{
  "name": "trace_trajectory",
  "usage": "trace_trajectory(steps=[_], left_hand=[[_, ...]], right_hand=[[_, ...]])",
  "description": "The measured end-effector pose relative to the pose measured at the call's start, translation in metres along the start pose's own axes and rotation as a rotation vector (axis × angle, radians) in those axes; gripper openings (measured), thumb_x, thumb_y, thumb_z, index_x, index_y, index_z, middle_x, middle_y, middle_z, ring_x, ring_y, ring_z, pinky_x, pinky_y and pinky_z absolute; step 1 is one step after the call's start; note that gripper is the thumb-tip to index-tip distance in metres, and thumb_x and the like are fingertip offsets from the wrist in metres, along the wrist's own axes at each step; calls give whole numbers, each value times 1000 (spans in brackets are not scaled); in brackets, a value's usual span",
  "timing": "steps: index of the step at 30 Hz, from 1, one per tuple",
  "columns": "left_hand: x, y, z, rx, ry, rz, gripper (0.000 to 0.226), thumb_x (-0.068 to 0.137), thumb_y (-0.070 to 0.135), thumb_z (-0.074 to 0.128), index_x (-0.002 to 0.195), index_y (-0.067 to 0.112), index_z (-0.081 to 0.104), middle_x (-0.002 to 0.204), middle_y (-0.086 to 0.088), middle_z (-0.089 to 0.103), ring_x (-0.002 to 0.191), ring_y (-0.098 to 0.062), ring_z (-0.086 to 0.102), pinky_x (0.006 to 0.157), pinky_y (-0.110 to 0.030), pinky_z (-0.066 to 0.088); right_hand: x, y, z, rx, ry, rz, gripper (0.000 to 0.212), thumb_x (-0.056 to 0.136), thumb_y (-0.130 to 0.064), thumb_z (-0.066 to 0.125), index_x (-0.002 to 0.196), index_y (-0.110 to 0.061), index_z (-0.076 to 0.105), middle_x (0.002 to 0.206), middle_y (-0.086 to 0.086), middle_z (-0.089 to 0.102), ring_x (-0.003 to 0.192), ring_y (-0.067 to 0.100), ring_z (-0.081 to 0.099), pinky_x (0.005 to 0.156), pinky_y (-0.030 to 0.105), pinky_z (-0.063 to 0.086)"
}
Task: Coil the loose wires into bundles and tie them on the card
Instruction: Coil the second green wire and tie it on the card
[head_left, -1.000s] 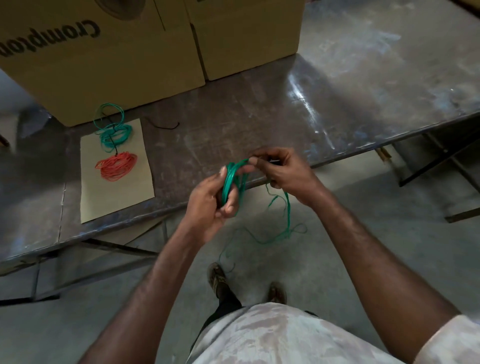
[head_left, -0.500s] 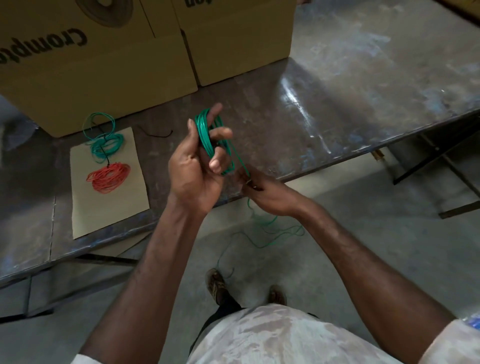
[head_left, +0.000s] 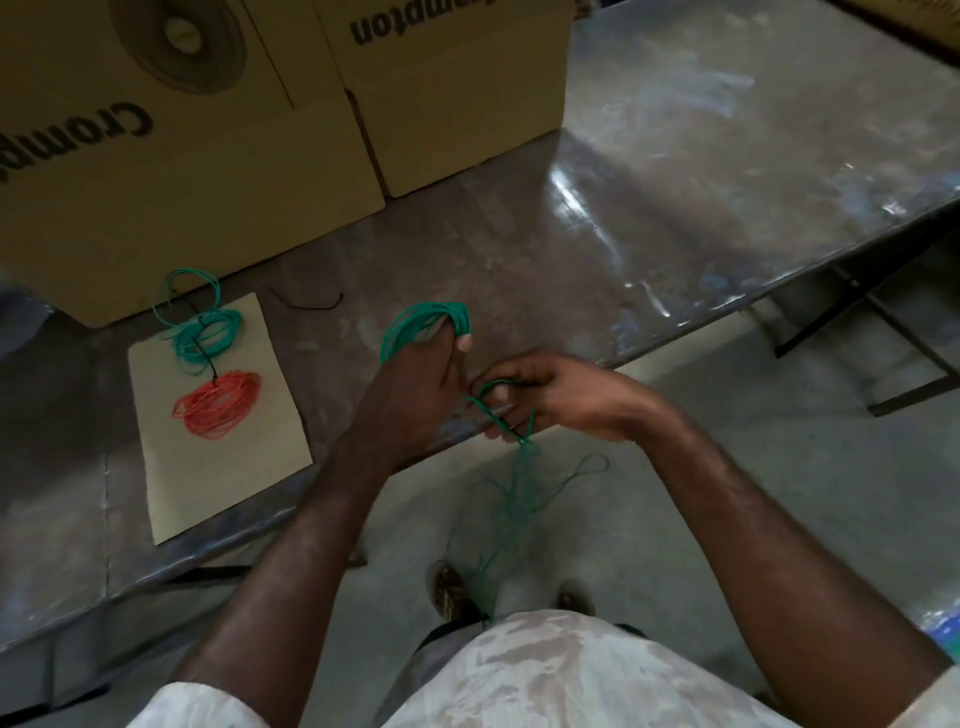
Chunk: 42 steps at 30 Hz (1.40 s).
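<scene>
My left hand (head_left: 410, 395) grips a green wire coil (head_left: 426, 323) above the table's front edge, loops sticking out past its fingers. Close to its right, my right hand (head_left: 545, 397) pinches the loose green wire tail (head_left: 519, 488), which hangs tangled down towards the floor. A beige card (head_left: 218, 467) lies on the table at the left. A tied green bundle (head_left: 208, 338) and a red bundle (head_left: 218, 404) rest on its upper part, joined by a black string.
Two big cardboard boxes (head_left: 208, 171) stand along the back of the metal table (head_left: 649, 223). A short black string (head_left: 306, 302) lies beside the card. A metal frame (head_left: 883, 358) is under the table at right. My feet (head_left: 452, 592) are on the concrete floor.
My left hand with the coil has dropped lower and rolled over. My right hand moved up beside it, drawing more green wire towards the coil.
</scene>
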<state>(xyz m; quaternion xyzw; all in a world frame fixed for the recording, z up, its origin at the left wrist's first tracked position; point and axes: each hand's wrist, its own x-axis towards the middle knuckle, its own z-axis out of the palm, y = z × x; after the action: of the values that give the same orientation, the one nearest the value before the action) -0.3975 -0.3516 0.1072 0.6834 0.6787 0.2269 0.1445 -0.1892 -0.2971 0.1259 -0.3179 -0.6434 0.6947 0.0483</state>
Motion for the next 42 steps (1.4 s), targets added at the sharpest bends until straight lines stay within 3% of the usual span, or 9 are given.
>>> trace_trajectory(steps=[4, 8, 13, 22, 26, 30, 32, 37, 42], left_hand=[[-6, -30, -8, -132, 59, -8, 36, 113, 41, 34, 104, 13, 56, 86, 0, 61, 76, -23, 59, 77, -44, 52], [-12, -55, -25, -264, 85, -126, 45, 112, 40, 38, 127, 8, 66, 89, 7, 65, 72, 0, 59, 77, -25, 50], [-21, -103, -40, -386, 126, -262, 50, 107, 61, 39, 111, 19, 67, 79, -4, 63, 67, -22, 66, 70, -47, 62], [2, -70, -57, -898, 123, -353, 36, 115, 40, 39, 132, 27, 68, 84, -18, 48, 56, -3, 56, 48, -17, 42], [17, -36, -49, -1014, 157, -301, 37, 113, 41, 40, 136, 26, 65, 81, -18, 42, 52, -4, 54, 45, -17, 34], [28, 2, -29, -1004, 240, -336, 40, 117, 29, 34, 142, 15, 61, 77, -19, 40, 50, -3, 50, 44, -16, 33], [30, 13, -25, -982, 298, -341, 40, 117, 33, 35, 143, 16, 60, 73, -17, 37, 50, -3, 49, 44, -16, 31], [24, 22, -17, -748, 408, -357, 34, 115, 37, 35, 129, 26, 64, 73, -22, 41, 51, -3, 41, 49, -16, 34], [2, 13, -14, -682, 553, -456, 36, 118, 30, 34, 124, 15, 66, 57, 5, 51, 49, -5, 42, 46, -21, 31]], right_hand=[[21, -2, -15, 43, 426, 22, 23, 103, 4, 45, 104, 10, 67, 88, 29, 69, 71, 37, 71, 69, 51, 62], [35, 6, -42, 147, 906, 78, 29, 99, 5, 41, 93, -1, 68, 86, 31, 71, 45, 26, 66, 45, 34, 56], [37, 29, -74, -323, 1276, 234, 44, 83, -23, 45, 113, -18, 76, 98, 11, 80, 100, 29, 75, 93, 44, 60], [65, 44, -32, -830, 883, 321, 47, 78, 5, 59, 118, -13, 76, 126, 17, 68, 120, 38, 61, 98, 42, 55], [72, 29, -16, -277, 318, -99, 64, 69, 7, 48, 130, 1, 67, 130, 12, 70, 118, 11, 66, 98, 20, 50], [62, 11, -8, 279, -66, -193, 61, 84, 24, 58, 142, 7, 53, 137, 29, 63, 126, 32, 61, 106, 43, 51], [50, 8, -25, 379, -164, -194, 45, 93, 16, 58, 137, 7, 57, 121, 30, 68, 108, 33, 69, 103, 49, 54], [22, 17, -78, 376, -367, -24, 27, 106, -19, 56, 124, -3, 67, 91, 20, 70, 61, 19, 62, 58, 25, 52], [3, 31, -113, 46, -404, 62, 27, 106, -10, 57, 121, 10, 67, 75, 13, 61, 49, 11, 44, 49, 22, 34]])
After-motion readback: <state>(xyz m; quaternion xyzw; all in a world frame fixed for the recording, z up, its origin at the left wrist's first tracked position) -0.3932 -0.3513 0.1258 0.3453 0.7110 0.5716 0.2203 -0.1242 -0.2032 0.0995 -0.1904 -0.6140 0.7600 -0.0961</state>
